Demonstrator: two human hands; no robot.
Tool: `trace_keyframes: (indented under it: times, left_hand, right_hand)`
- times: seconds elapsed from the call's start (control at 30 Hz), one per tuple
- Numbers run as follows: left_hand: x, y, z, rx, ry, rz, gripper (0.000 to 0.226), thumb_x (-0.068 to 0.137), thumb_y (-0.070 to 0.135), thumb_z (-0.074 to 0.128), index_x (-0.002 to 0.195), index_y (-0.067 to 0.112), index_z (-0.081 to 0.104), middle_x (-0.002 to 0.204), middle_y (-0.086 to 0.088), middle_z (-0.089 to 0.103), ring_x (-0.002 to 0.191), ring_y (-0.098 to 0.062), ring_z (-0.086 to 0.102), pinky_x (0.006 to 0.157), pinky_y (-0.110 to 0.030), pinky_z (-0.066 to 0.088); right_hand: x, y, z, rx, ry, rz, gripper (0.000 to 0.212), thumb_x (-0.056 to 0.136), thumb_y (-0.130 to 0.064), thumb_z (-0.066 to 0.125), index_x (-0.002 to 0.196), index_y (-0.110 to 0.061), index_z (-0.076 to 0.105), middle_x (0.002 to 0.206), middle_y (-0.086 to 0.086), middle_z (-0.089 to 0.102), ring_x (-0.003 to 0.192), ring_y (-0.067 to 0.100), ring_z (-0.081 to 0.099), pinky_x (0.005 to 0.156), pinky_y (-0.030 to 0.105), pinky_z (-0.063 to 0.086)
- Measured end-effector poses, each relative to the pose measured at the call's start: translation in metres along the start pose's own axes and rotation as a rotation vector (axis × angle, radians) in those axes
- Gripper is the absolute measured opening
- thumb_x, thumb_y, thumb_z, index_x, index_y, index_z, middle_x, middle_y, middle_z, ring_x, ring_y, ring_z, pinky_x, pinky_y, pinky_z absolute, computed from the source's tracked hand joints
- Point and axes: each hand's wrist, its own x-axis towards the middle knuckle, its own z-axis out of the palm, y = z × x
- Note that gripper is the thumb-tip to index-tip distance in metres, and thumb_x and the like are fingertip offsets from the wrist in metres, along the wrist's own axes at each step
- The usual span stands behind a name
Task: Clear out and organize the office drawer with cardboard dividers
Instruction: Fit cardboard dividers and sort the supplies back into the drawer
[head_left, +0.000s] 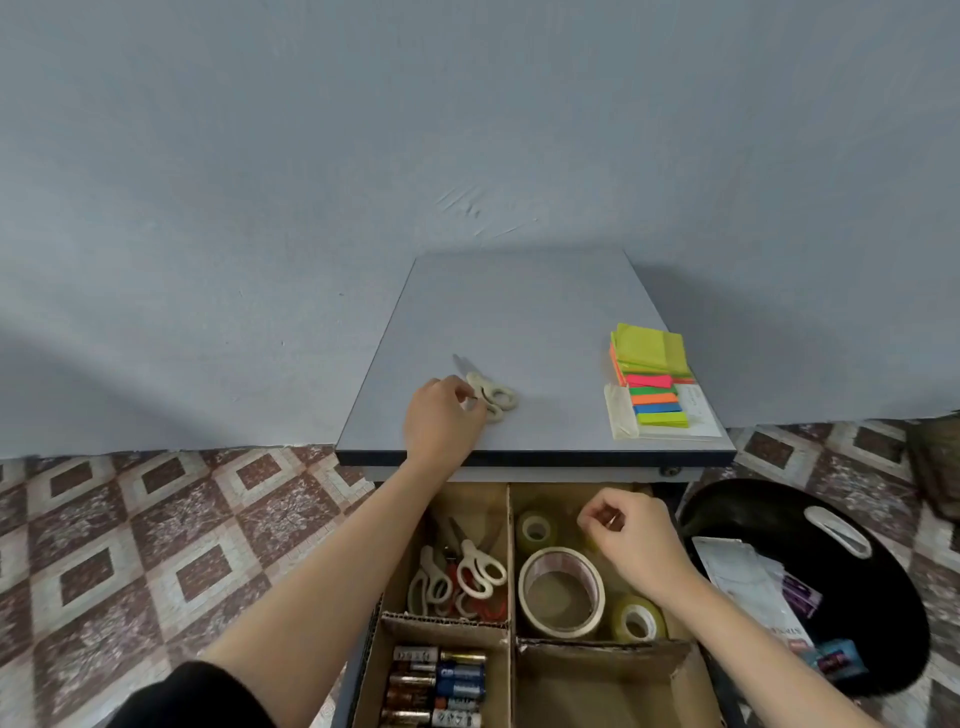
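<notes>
Here, above the drawer (597, 696), left hand (441, 418) grips cream scissors (493, 397) near the edge of the desktop (519, 312) — right hand (631, 538) curls over the drawer's tape rolls (562, 592), grasp unclear.

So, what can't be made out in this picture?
Head view:
- right hand: curled fingers hide whether it pinches anything.
- batteries: labels too blurred to read.
- drawer: near end cut off by the bottom edge.
- scissors on the desk: left hand covers part of the handles.

Black sleeve (200, 696) at the left elbow; left forearm (332, 577) and right forearm (748, 629) bare.
</notes>
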Motion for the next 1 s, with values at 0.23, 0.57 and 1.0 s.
trace_keyframes:
  times: [0.23, 0.57, 1.0]
  left_hand:
    - [0.022, 0.022, 0.008, 0.389, -0.125, -0.007, 0.085, 0.083, 0.067, 0.046, 0.130, -0.004, 0.040, 0.125, -0.019, 0.049, 0.115, -0.031, 0.047, 0.092, -0.037, 0.041]
    - [0.021, 0.037, 0.002, 0.492, -0.258, -0.062, 0.039, 0.080, 0.041, 0.062, 0.088, 0.004, 0.050, 0.069, -0.003, 0.047, 0.063, -0.016, 0.046, 0.049, -0.023, 0.034]
    - [-0.089, -0.002, -0.035, 0.289, -0.356, 0.042, 0.032, 0.070, 0.040, 0.073, 0.074, 0.010, 0.062, 0.062, 0.004, 0.058, 0.052, -0.006, 0.053, 0.044, -0.014, 0.036]
  right_hand:
    - [0.009, 0.019, 0.000, 0.061, -0.024, 0.077, 0.013, 0.085, -0.011, 0.062, 0.074, -0.016, 0.067, 0.080, 0.001, 0.068, 0.075, 0.016, 0.063, 0.078, 0.037, 0.055]
    - [0.012, 0.034, 0.004, 0.080, -0.044, 0.096, 0.020, 0.087, -0.011, 0.060, 0.068, -0.018, 0.062, 0.076, 0.000, 0.066, 0.060, 0.004, 0.055, 0.066, 0.021, 0.046]
    - [0.000, 0.046, 0.021, 0.010, -0.100, 0.120, 0.014, 0.088, -0.011, 0.058, 0.081, -0.006, 0.070, 0.067, -0.001, 0.062, 0.060, 0.009, 0.056, 0.070, 0.029, 0.052]
